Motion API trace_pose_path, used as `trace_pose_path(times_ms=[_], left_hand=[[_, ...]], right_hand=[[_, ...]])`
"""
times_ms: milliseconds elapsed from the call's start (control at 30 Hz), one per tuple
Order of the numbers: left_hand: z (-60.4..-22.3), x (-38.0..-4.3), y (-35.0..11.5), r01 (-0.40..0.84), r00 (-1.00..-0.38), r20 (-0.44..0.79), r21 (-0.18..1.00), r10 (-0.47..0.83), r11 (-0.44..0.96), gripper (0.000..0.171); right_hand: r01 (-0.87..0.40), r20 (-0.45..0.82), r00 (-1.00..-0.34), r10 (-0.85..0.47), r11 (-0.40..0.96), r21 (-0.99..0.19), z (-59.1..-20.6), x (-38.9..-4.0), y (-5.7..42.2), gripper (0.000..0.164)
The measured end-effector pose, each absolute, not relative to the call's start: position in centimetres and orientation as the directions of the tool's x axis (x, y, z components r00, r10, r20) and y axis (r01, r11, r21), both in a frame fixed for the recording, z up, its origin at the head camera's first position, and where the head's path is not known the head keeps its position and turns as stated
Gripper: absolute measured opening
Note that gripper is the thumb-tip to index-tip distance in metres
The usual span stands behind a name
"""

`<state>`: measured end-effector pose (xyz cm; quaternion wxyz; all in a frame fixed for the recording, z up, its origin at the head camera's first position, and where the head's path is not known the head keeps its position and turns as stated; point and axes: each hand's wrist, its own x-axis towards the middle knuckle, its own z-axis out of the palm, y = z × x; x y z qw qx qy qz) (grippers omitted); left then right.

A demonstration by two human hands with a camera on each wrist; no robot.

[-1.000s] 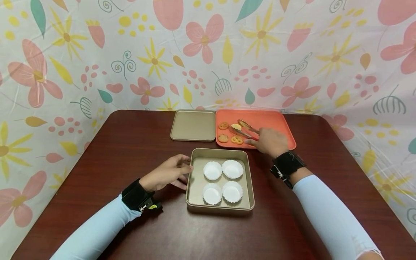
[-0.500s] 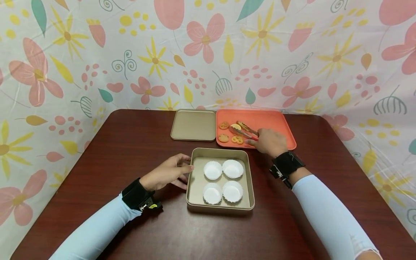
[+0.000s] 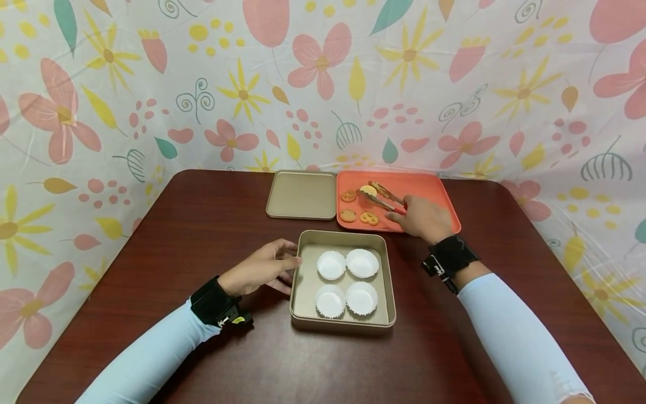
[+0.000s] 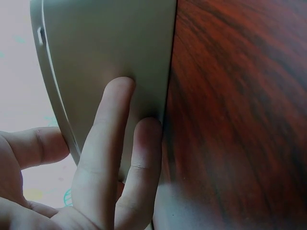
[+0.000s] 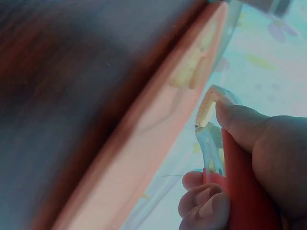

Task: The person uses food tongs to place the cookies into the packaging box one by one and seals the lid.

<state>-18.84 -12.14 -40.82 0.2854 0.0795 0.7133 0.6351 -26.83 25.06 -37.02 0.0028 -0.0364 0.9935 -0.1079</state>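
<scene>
My right hand (image 3: 426, 217) grips red-handled tongs (image 3: 387, 194) over the orange tray (image 3: 421, 188). Between the tong tips is a round, pale yellow cookie (image 3: 369, 191), seen edge-on in the right wrist view as a light cookie (image 5: 206, 106). Several other cookies lie on the tray, among them a pretzel-shaped cookie (image 3: 369, 217) and a round cookie (image 3: 347, 215). My left hand (image 3: 264, 266) steadies a square gold tin (image 3: 305, 292): fairly straight fingers (image 4: 108, 120) rest on its outer wall, and the thumb is at the rim. Inside the tin sit several white paper cups (image 3: 361, 297).
A flat gold lid (image 3: 301, 194) lies left of the orange tray, right alongside it. The tin stands in front of both on the dark wooden table (image 3: 212, 224). Behind the table hangs a flower-print cloth (image 3: 313, 112).
My right hand has raised the tongs slightly, and the yellow cookie between their tips has moved up with them. The left hand and the tin have stayed put.
</scene>
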Motion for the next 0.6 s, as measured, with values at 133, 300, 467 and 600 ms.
trace_pose_path(times_ms=[133, 300, 467, 600], left_hand=[[-40.7, -18.9, -12.1, -0.248, -0.825, -0.306, 0.952, 0.475, 0.181, 0.055], [-40.6, -18.8, -12.2, -0.249, -0.824, -0.309, 0.951, 0.475, 0.186, 0.055], [-40.6, -18.8, -12.1, -0.249, -0.824, -0.309, 0.951, 0.475, 0.185, 0.056], [-40.6, -18.8, -12.1, -0.25, -0.824, -0.308, 0.951, 0.476, 0.183, 0.056]], right_hand=[[-0.061, 0.023, -0.998, -0.057, 0.978, -0.202, -36.0, -26.4, 25.1, 0.054], [-0.037, -0.003, -0.999, -0.039, 0.979, -0.199, -34.7, -25.7, 25.1, 0.061], [-0.034, -0.016, -0.999, -0.038, 0.979, -0.2, -33.6, -24.8, 25.1, 0.067], [-0.051, 0.002, -0.999, -0.052, 0.976, -0.211, -32.9, -23.9, 25.0, 0.063]])
